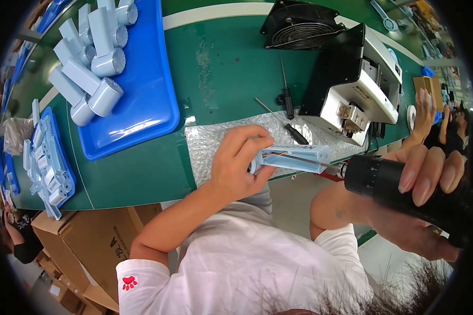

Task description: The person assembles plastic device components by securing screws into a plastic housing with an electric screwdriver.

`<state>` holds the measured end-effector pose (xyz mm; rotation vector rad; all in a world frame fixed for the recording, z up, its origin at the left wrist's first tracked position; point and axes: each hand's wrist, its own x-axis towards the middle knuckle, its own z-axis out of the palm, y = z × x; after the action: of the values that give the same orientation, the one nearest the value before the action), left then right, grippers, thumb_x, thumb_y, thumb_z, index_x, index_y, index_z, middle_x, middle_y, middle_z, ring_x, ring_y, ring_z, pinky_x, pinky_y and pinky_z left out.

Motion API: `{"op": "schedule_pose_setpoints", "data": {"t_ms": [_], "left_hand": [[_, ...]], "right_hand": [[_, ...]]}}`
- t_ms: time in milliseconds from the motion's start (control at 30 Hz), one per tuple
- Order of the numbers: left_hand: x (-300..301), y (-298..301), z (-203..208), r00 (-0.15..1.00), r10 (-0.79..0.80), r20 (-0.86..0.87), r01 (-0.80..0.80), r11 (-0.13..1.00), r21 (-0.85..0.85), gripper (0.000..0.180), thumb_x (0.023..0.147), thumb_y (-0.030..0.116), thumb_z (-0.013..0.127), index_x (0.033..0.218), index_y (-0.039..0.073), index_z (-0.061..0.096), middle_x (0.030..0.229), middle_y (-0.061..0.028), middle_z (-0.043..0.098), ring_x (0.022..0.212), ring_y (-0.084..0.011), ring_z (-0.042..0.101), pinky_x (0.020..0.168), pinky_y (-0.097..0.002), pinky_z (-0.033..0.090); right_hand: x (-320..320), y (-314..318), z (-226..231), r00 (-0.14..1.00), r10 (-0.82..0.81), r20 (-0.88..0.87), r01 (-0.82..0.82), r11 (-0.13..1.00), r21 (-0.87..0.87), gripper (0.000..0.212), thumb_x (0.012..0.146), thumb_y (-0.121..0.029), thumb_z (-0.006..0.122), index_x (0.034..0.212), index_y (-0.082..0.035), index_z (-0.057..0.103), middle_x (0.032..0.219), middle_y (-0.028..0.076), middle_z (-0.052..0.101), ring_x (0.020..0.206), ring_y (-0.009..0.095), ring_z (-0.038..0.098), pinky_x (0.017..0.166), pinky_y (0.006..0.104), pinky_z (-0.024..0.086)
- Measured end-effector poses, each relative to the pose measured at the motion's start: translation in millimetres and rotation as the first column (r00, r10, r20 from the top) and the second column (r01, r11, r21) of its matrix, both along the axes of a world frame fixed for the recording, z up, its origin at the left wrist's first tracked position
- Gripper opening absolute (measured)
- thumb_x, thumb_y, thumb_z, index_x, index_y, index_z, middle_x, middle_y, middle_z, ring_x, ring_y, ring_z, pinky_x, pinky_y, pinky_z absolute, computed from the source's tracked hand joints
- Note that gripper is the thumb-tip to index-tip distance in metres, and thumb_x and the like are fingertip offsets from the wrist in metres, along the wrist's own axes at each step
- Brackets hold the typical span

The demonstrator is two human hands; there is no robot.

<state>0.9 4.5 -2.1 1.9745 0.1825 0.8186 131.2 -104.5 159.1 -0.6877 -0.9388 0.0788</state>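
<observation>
My left hand [239,163] is wrapped around one end of a light blue plastic housing [315,153], which lies lengthwise over the front edge of the bench. Thin coloured wires show inside its open side. In my right hand [431,176] is a black electric screwdriver [373,176], held level from the right. Its long thin bit runs through the far end of the housing and points toward my left fingers. Whether the tip touches a screw is hidden. Bubble wrap [202,152] lies on the bench beneath my left hand.
Two hand screwdrivers [288,102] lie beyond the housing. A black and white machine [347,84] and a black fan [305,34] stand behind. At left, a blue tray [147,126] carries several light blue housings; a smaller tray [71,176] holds parts. Another person's hand [424,113] shows right.
</observation>
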Motion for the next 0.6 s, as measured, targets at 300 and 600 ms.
{"op": "schedule_pose_setpoints", "data": {"t_ms": [300, 600], "left_hand": [[2, 8, 8, 0.999, -0.001, -0.034, 0.002, 1.0, 0.023, 0.043, 0.062, 0.001, 0.075, 0.102, 0.004, 0.06, 0.106, -0.0138, 0.06, 0.096, -0.0313, 0.059, 0.081, -0.0371, 0.05], [4, 112, 47, 0.889, -0.047, -0.455, -0.129, 0.929, -0.347, 0.035, 0.083, 0.032, 0.072, 0.095, 0.001, 0.062, 0.083, -0.0106, 0.062, 0.078, -0.0171, 0.058, 0.071, -0.0321, 0.047]], "right_hand": [[4, 6, -2, 1.0, 0.029, 0.007, -0.029, 0.999, 0.039, 0.073, 0.083, -0.054, 0.064, 0.135, -0.01, 0.038, 0.093, 0.009, 0.046, 0.068, 0.016, 0.052, 0.057, 0.0259, 0.045], [53, -69, 58, 0.888, 0.459, 0.012, -0.361, 0.683, 0.635, 0.084, 0.079, -0.004, 0.067, 0.144, 0.009, 0.016, 0.083, 0.01, 0.048, 0.051, 0.01, 0.054, 0.042, 0.0209, 0.053]]}}
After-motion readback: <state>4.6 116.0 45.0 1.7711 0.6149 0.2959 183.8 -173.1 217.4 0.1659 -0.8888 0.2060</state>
